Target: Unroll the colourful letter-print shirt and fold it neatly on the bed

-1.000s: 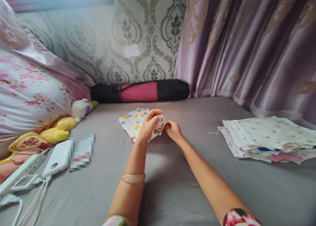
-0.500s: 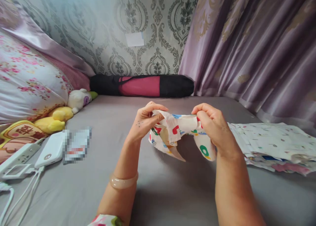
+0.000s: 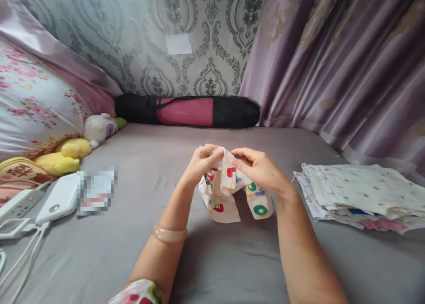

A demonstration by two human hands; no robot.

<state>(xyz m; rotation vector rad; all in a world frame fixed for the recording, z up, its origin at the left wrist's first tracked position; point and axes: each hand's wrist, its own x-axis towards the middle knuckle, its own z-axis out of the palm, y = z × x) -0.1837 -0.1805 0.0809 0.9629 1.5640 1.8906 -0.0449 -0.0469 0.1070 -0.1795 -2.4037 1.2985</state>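
The left hand (image 3: 202,164) pinches the upper edge of a white printed cloth (image 3: 221,209) between thumb and fingers; the right hand (image 3: 262,169) grips the same cloth just beside it, fingertips nearly meeting the left's. The cloth hangs below both hands, one flap toward 7 o'clock, another toward 5; whether its lowest edges touch the grey sheet (image 3: 232,268), I cannot tell. The step in hand looks like gathering and arranging the upper edge with both hands. The next move, I judge, calls for a firm pinch at that edge while the loose flaps are kept from twisting.

Taking the cloth as the clock's centre, a pale bangle (image 3: 170,233) circles the left forearm at 8 o'clock. A stack of folded fabric (image 3: 361,184) lies at 3, well apart. At 9 sit a blurred packet (image 3: 96,191) and, beyond it, a white device (image 3: 59,198); a yellow plush toy (image 3: 64,155) lies between 9 and 10. A black-and-pink roll (image 3: 186,111) lies at 11 along the wall.
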